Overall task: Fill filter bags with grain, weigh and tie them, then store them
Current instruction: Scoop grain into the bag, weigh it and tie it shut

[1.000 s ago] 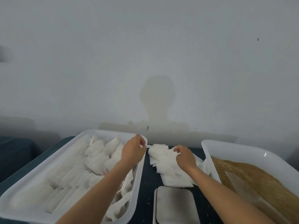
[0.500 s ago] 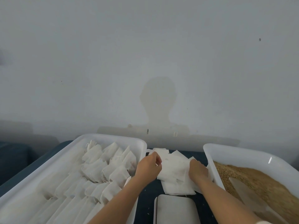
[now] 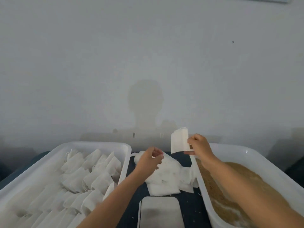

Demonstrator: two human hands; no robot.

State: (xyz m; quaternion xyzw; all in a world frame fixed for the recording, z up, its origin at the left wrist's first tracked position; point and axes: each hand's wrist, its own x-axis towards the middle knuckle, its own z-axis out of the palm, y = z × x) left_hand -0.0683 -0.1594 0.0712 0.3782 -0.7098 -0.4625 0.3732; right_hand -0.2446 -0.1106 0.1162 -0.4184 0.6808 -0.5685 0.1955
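Observation:
My right hand (image 3: 199, 146) pinches an empty white filter bag (image 3: 179, 140) and holds it up above the table, near the far left corner of the grain tray (image 3: 256, 163). That white tray holds brown grain (image 3: 218, 191). My left hand (image 3: 150, 159) hovers over the loose pile of empty filter bags (image 3: 166, 176) on the dark table, fingers loosely curled; whether it pinches a thread I cannot tell. The white tray (image 3: 92, 144) on the left holds several filled, tied bags (image 3: 92, 175). A flat grey scale (image 3: 160, 211) lies at the near edge.
A plain pale wall stands right behind the table. The dark table surface (image 3: 189, 203) shows between the two trays. The trays stand close on either side of the scale and the bag pile.
My right hand has lifted one empty bag up off the pile and to the right. My left hand has let go of the pile and hovers above it.

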